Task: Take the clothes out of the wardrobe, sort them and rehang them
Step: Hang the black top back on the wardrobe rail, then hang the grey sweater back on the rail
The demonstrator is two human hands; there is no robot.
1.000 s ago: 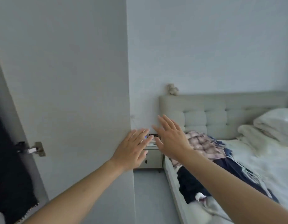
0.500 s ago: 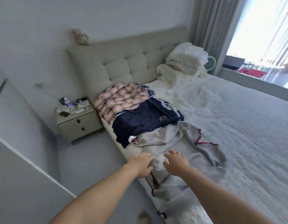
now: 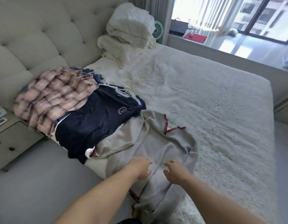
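A grey sweater [image 3: 156,139] with red stitched trim lies spread on the near side of the bed [image 3: 212,102], with a thin wire hanger [image 3: 173,120] at its neckline. My left hand [image 3: 141,168] rests on its lower part with fingers loosely bent. My right hand [image 3: 175,172] is just beside it on the same cloth, fingers spread. A fold of grey fabric rises between the two hands. Behind the sweater lie a navy shirt [image 3: 94,123] with a white logo and a pink plaid shirt [image 3: 56,94].
A folded white duvet and pillow [image 3: 128,29] sit at the padded headboard [image 3: 35,38]. A nightstand [image 3: 9,138] stands left of the bed. A small green fan [image 3: 157,30] and a window ledge [image 3: 237,44] are behind. Grey floor lies at the lower left.
The view swung from the white wardrobe door to the bed. Both hands left the door edge and came down onto the grey sweater, then moved slightly closer over it.
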